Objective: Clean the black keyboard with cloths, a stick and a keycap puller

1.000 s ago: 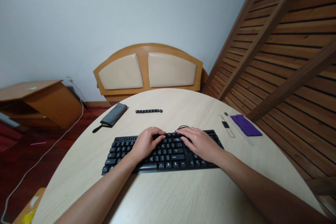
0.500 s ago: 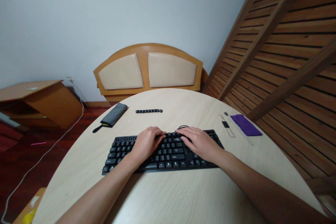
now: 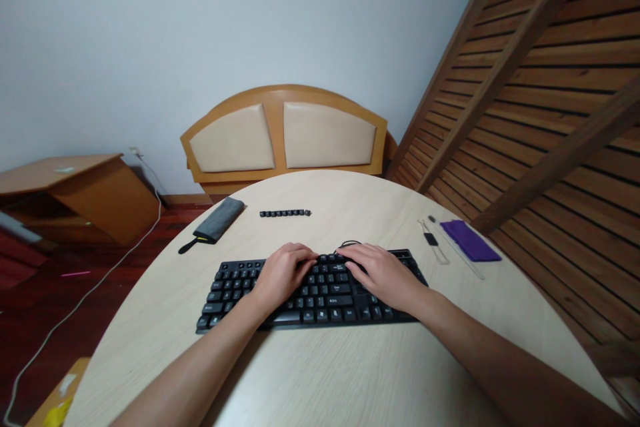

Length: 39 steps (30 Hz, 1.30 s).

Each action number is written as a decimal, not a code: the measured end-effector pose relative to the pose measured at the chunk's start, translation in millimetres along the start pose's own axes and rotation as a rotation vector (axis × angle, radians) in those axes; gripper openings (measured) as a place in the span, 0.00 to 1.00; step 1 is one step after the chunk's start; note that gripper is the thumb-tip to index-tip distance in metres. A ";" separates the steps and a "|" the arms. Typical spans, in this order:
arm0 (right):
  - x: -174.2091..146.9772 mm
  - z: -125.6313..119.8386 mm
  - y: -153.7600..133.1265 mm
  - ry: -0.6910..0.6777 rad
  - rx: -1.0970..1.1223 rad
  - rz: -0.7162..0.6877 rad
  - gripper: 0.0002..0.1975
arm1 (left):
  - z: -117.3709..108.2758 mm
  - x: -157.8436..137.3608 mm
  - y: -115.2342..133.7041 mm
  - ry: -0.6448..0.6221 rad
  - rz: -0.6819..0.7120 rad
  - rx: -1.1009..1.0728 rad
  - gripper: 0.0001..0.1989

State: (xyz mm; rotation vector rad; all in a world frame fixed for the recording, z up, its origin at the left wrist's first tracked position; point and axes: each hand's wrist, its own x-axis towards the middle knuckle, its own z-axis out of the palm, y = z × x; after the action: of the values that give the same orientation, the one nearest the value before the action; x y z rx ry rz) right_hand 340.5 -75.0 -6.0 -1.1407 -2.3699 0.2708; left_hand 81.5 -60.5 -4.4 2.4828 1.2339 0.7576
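A black keyboard (image 3: pixel 345 299) lies before me on the round table, with bare key sockets at the left of its top row. My left hand (image 3: pixel 287 272) rests over its left half, fingers bent and closed, their tips at the top row. Whatever they may pinch is hidden. Lying across the right half, my right hand (image 3: pixel 380 272) has its fingers stretched toward the top edge and its thumb apart, holding nothing I can see. Beyond the keyboard, a row of several loose black keycaps (image 3: pixel 285 213) sits on the tabletop.
On the table's left is a grey pouch (image 3: pixel 220 219) with a black loop. To the right lie a wire keycap puller (image 3: pixel 431 239), a thin brush-like tool (image 3: pixel 457 247) and a purple cloth (image 3: pixel 471 240). A headboard (image 3: pixel 285 127) stands behind the table (image 3: pixel 360 373).
The view has shifted very slightly. Both hands stay in nearly the same place on the keyboard, and the objects on the table have not moved.
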 end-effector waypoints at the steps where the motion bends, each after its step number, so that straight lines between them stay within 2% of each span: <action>1: 0.1 0.0 -0.1 -0.001 0.001 -0.001 0.16 | -0.3 -0.2 0.6 0.003 -0.001 0.004 0.09; 10: 0.4 -0.5 -0.7 0.002 0.001 -0.007 0.16 | -0.6 -0.4 3.1 0.035 -0.014 -0.015 0.10; 16: 0.1 -7.2 -2.3 -0.010 0.014 0.001 0.17 | -1.8 2.5 6.3 -0.012 -0.067 -0.042 0.08; 20: -2.7 -14.7 0.0 -0.037 -0.006 0.041 0.17 | -7.8 7.3 8.8 -0.020 -0.107 -0.086 0.10; 24: -7.6 -21.6 7.4 -0.046 -0.034 0.091 0.17 | -14.1 21.9 -3.7 -0.015 -0.122 0.072 0.11; 28: -11.2 -25.4 11.6 -0.046 -0.062 0.129 0.18 | -16.1 49.1 -27.4 -0.011 -0.063 0.411 0.11; 34: -11.5 -23.9 11.0 -0.030 -0.072 0.146 0.19 | -11.1 89.4 -53.1 -0.052 -0.039 0.544 0.16; 39: -11.2 -24.4 10.0 -0.033 -0.058 0.145 0.19 | -6.8 106.1 -62.9 -0.060 -0.043 0.607 0.16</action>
State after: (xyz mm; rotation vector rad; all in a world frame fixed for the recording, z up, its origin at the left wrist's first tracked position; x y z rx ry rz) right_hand 365.6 -78.2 7.4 -1.3478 -2.3405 0.2739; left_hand 89.4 62.1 8.4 2.8932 1.6860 0.3180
